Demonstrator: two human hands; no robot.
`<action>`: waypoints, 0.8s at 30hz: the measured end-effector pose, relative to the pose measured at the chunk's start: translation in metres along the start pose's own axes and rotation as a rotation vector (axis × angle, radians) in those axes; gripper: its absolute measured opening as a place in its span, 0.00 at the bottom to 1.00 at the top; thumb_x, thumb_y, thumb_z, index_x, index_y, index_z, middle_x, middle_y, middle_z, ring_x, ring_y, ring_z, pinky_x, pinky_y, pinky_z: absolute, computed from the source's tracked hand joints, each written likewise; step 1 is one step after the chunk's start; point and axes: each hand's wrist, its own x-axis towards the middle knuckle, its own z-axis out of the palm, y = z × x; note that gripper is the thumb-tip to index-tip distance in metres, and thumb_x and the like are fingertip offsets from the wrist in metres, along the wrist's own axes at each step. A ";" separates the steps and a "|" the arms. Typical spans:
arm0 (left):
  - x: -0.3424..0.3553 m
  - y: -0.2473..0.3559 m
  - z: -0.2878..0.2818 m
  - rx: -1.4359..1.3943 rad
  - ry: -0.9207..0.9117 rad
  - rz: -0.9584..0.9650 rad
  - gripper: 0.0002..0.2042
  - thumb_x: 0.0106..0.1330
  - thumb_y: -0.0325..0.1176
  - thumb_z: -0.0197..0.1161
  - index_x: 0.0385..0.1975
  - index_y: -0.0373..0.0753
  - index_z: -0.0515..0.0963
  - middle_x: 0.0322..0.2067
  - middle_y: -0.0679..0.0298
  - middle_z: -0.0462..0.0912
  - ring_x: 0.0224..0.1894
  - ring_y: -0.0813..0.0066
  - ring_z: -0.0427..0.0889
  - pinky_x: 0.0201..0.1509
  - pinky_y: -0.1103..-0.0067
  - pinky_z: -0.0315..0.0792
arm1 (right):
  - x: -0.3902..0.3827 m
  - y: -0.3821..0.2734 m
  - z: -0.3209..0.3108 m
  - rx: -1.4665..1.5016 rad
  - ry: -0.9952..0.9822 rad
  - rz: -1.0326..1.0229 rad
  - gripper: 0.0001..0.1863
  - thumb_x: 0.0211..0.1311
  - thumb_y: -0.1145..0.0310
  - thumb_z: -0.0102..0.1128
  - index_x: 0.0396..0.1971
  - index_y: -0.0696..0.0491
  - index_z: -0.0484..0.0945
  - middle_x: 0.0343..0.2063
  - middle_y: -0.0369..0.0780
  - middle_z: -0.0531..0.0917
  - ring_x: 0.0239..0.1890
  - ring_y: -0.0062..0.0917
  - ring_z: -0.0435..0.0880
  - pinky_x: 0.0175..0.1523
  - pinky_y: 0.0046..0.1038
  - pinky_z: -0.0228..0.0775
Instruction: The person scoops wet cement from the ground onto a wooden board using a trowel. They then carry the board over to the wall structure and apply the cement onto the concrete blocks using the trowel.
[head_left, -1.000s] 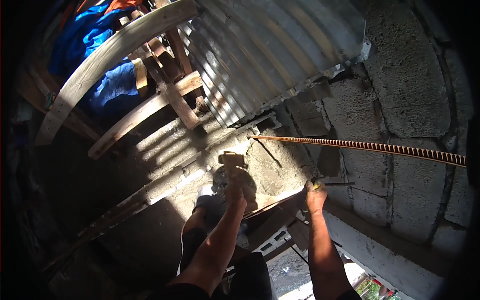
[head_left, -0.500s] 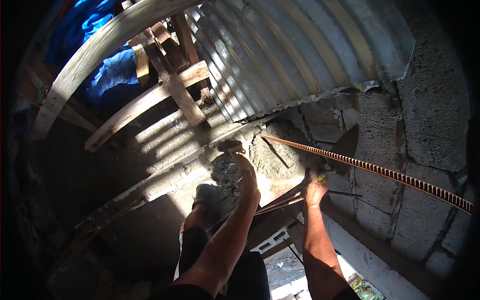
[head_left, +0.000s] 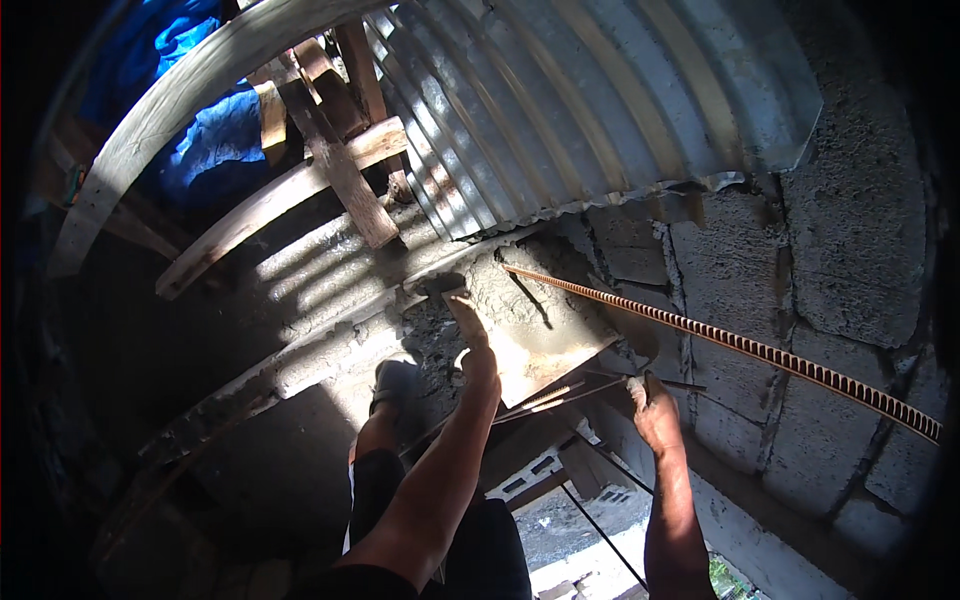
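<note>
My left hand (head_left: 479, 364) is closed at the near end of a short tan strip (head_left: 463, 314) that looks like wood. The strip's far end lies over grey wet mortar beside a dark hollow (head_left: 440, 284). Over to the right, my right hand (head_left: 654, 412) is closed round the handle of a trowel, its blade hardly showing from this angle. That hand hangs just off the near right corner of a sunlit, mortar-covered board (head_left: 560, 362). More wet mortar (head_left: 497, 290) is heaped between my hands, beside the lower end of a ribbed steel bar.
The ribbed steel bar (head_left: 725, 328) slants across to the right, before a concrete block wall (head_left: 730, 250). Corrugated metal sheeting (head_left: 590, 100) leans behind. Timber pieces (head_left: 340, 165) and a blue tarp (head_left: 215, 135) lie far left. Thin rods (head_left: 540, 402) stick out beneath the board.
My right hand has drawn back toward me and slightly right, off the mortar. The trowel blade has turned out of clear sight. The whole view has shifted a little; my left hand stays at the strip.
</note>
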 end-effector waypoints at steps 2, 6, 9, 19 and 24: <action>0.003 0.001 0.002 0.006 0.000 0.022 0.31 0.67 0.57 0.56 0.48 0.27 0.76 0.41 0.53 0.82 0.42 0.63 0.82 0.43 0.71 0.75 | 0.009 0.013 -0.012 -0.263 -0.032 -0.261 0.18 0.66 0.53 0.55 0.43 0.53 0.76 0.37 0.50 0.83 0.41 0.48 0.82 0.44 0.44 0.73; 0.012 0.004 0.002 0.013 0.015 0.062 0.31 0.68 0.57 0.55 0.47 0.27 0.77 0.40 0.54 0.82 0.40 0.63 0.82 0.41 0.71 0.75 | 0.048 -0.012 -0.012 -0.542 -0.098 -0.285 0.16 0.67 0.56 0.52 0.44 0.51 0.80 0.41 0.49 0.83 0.40 0.45 0.83 0.44 0.42 0.75; 0.010 0.001 0.008 0.037 -0.008 0.074 0.30 0.68 0.56 0.54 0.47 0.28 0.77 0.39 0.54 0.83 0.39 0.63 0.83 0.40 0.71 0.76 | 0.088 -0.004 0.027 -0.609 0.017 -0.285 0.16 0.66 0.56 0.52 0.43 0.50 0.80 0.40 0.49 0.83 0.41 0.46 0.83 0.45 0.43 0.76; 0.060 -0.068 0.008 0.360 -0.046 0.213 0.29 0.71 0.56 0.51 0.45 0.29 0.78 0.35 0.56 0.84 0.35 0.63 0.84 0.35 0.71 0.77 | 0.134 -0.043 0.052 -0.317 0.065 -0.121 0.17 0.65 0.57 0.53 0.44 0.53 0.82 0.42 0.50 0.83 0.48 0.47 0.81 0.53 0.43 0.72; 0.098 -0.097 -0.001 0.458 -0.065 0.262 0.28 0.72 0.56 0.50 0.44 0.30 0.78 0.34 0.57 0.84 0.33 0.63 0.84 0.33 0.71 0.77 | 0.102 -0.051 0.050 -0.156 -0.098 -0.258 0.18 0.66 0.56 0.55 0.45 0.55 0.81 0.42 0.52 0.83 0.48 0.45 0.82 0.51 0.41 0.71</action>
